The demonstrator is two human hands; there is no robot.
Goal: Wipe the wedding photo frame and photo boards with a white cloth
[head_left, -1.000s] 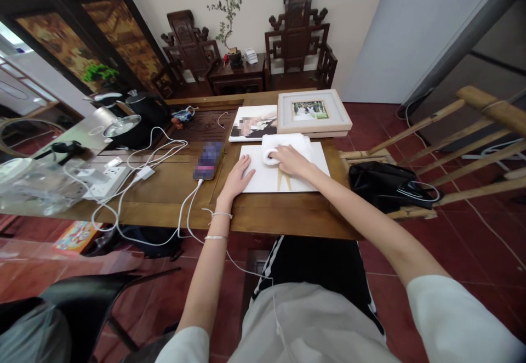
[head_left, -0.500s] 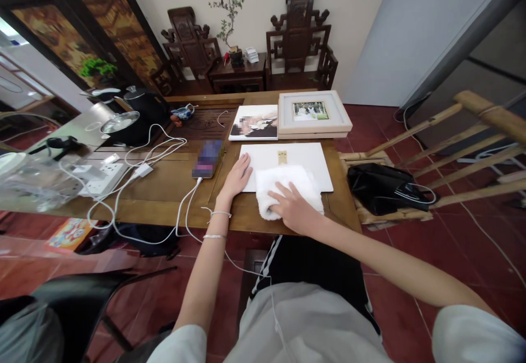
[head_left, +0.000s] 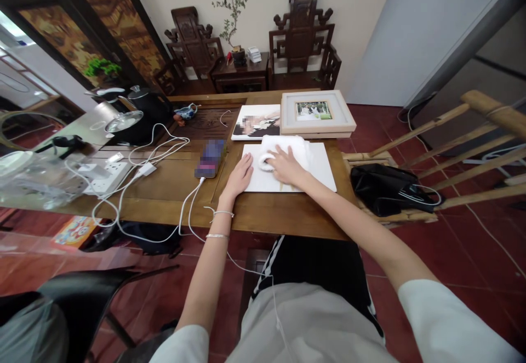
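Observation:
A white board (head_left: 249,175) with a pale surface lies flat on the wooden table. My left hand (head_left: 240,174) rests on the board's left edge, open, with its fingers stretched forward. My right hand (head_left: 286,164) presses a folded white towel (head_left: 299,149) onto the board's upper middle. Its fingers are spread over the cloth and the thumb side is tucked into a fold. The towel hides the board's far middle edge. Part of a small tan hanger plate (head_left: 286,187) shows below my right hand.
Behind the board lie a photo panel (head_left: 257,122) and a framed photo (head_left: 316,112). To the left are a phone (head_left: 210,159) on a charging cable, a power strip (head_left: 107,179), tangled white cables and a pot (head_left: 128,127). A bamboo chair (head_left: 386,157) holding a black bag (head_left: 390,187) stands at right.
My right hand has pushed the towel away from me, from the board's near edge to its far part. My left hand stays on the left edge. The hanger plate now shows near the front.

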